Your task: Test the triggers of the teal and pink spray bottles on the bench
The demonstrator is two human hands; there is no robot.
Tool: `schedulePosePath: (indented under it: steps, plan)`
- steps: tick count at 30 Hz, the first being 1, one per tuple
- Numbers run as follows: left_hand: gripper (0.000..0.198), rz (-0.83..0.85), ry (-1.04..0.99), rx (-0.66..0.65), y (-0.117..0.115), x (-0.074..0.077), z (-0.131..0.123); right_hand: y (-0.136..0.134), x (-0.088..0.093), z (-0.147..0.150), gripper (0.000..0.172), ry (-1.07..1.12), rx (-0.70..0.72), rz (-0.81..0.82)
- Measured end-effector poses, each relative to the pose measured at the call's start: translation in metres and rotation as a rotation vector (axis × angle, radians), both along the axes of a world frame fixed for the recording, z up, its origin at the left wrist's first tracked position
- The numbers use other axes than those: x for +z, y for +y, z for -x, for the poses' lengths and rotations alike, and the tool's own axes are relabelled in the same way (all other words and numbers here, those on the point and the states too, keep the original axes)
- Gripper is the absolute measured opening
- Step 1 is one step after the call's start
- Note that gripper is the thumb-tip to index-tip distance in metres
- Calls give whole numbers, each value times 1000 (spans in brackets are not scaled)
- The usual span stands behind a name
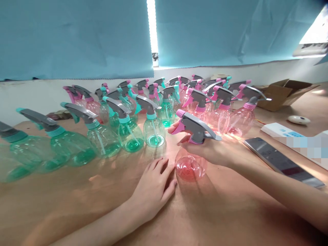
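Observation:
My right hand [205,148] is wrapped round the neck of a clear pink spray bottle [191,167], just under its grey trigger head with a pink nozzle and trigger. The bottle's base is close to the tabletop; whether it touches I cannot tell. Beside it, on the left, my left hand [157,188] lies palm down on the table [107,201], fingers spread and holding nothing. A row of green spray bottles [132,138] stands upright beyond my left hand. More pink spray bottles [239,118] stand behind the held one.
At the right lie a dark-screened phone [282,160], a white power strip [282,131] and a white computer mouse [298,120]. An open cardboard box [280,94] stands at the back right. Blue curtains [77,37] hang behind the crowded bottles, with a bright gap between them.

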State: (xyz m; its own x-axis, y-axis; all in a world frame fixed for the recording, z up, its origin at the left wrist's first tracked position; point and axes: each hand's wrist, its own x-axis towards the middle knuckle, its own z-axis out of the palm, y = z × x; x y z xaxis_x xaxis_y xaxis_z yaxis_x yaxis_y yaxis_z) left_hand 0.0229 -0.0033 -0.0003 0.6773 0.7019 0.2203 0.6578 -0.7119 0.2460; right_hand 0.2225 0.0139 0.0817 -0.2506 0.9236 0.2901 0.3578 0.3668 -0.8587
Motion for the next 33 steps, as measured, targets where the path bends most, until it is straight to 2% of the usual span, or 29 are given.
schedulePosePath:
  steps: [6, 12, 20, 27, 30, 33]
  plan:
    - [30, -9, 2, -4, 1, 0, -1, -1, 9, 0, 32, -34, 43, -11]
    - [31, -14, 6, 5, 1, 0, 0, -1, 9, -4, 23, -77, -36, 16]
    - [34, -16, -5, 3, 2, -3, 1, -6, 18, -1, 24, -128, -80, -34]
    - [33, -17, 1, 1, 2, -3, 1, -8, 24, 3, 24, -98, -95, 3]
    - [33, -7, 17, 2, 1, 0, 0, -5, 20, 1, 26, -95, -46, 22]
    - [32, -8, 16, 2, 1, 1, 0, -1, 8, -2, 41, -35, 29, -7]
